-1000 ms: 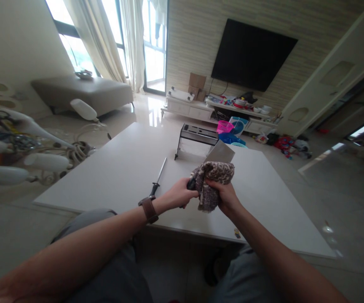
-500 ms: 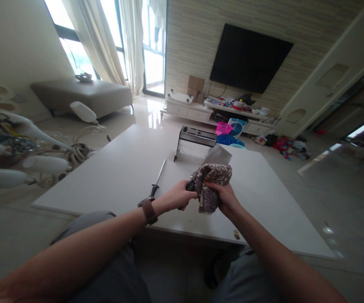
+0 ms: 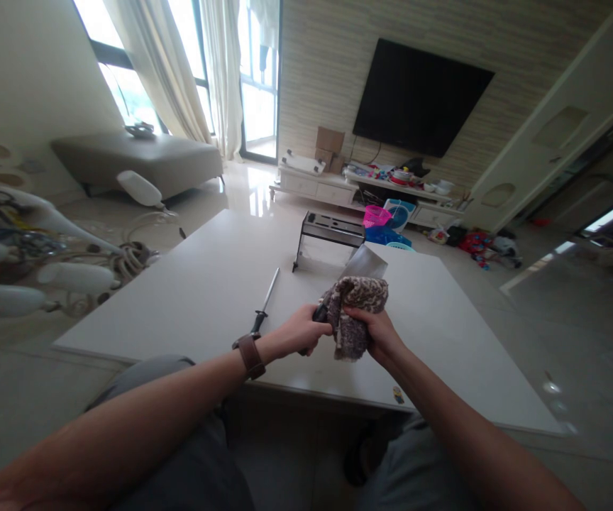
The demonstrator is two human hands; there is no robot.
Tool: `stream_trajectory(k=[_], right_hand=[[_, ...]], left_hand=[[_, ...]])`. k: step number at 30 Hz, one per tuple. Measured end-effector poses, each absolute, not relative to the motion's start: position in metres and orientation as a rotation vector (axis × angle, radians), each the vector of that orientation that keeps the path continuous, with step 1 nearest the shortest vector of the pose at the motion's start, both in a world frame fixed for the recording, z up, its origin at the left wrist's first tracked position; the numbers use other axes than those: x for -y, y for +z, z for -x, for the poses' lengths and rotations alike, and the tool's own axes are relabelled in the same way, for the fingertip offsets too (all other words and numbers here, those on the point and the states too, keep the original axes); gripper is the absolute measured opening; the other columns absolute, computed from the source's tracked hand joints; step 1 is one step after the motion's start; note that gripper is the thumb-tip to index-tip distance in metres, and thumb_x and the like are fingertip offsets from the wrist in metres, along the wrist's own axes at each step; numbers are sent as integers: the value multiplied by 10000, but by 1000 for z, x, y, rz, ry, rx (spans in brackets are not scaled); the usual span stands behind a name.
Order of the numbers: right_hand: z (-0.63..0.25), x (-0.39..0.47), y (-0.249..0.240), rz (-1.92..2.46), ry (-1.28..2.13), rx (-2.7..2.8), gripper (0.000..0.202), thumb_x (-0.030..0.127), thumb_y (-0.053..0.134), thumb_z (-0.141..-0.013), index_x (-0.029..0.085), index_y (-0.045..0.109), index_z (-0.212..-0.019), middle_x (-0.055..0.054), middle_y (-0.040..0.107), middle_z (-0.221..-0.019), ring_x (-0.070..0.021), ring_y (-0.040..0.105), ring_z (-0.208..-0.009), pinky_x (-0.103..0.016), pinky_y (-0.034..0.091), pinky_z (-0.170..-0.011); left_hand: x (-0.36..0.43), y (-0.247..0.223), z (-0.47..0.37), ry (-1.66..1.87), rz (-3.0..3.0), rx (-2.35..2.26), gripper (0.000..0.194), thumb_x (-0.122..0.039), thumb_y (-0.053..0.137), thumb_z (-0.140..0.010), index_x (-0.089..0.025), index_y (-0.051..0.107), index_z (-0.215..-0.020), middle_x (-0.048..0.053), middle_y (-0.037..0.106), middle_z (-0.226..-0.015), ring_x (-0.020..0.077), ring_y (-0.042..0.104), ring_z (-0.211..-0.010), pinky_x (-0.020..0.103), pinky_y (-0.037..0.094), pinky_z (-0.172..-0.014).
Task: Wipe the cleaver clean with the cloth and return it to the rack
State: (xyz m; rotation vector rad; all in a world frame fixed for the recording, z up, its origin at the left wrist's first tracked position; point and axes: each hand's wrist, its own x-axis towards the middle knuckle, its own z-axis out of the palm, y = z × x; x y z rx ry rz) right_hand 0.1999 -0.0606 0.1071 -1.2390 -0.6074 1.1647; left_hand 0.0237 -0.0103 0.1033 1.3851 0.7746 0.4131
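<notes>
My left hand [image 3: 305, 330] is closed round the black handle of a cleaver [image 3: 366, 262], held over the near part of the white table [image 3: 189, 305]. The broad metal blade points up and away, to the right. A patterned brown-and-cream cloth [image 3: 358, 312] is folded over the blade and hides much of it. Gripping that cloth from the right is my right hand [image 3: 379, 332], its thumb on top and its other fingers hidden. Left of my hands, a sharpening steel [image 3: 267, 301] with a black handle lies on the table, partly behind my left wrist.
A knife block [image 3: 333, 231] with a slotted dark top stands at the table's far side. Beyond it on the floor are a pink basket [image 3: 376, 216] and blue plastic tubs. A white lamp with several shades [image 3: 80, 277] is at the left. A small sticker [image 3: 398, 394] marks the near edge.
The cloth and the cleaver's visible blade corner have shifted very slightly left. Both hands keep their hold.
</notes>
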Motion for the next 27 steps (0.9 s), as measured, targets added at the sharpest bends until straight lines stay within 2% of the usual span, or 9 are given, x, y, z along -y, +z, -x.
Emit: stream_trajectory(k=[27], right_hand=[[-200, 60, 102, 1249, 1179, 574, 462, 210, 909, -518, 165, 740, -945, -64, 802, -905, -263, 740, -799, -405, 610, -763]], left_hand=[[13, 104, -23, 408, -1360, -766, 143, -190, 610, -725, -204, 477, -776, -76, 450, -420, 118, 440, -332, 223, 377, -355]])
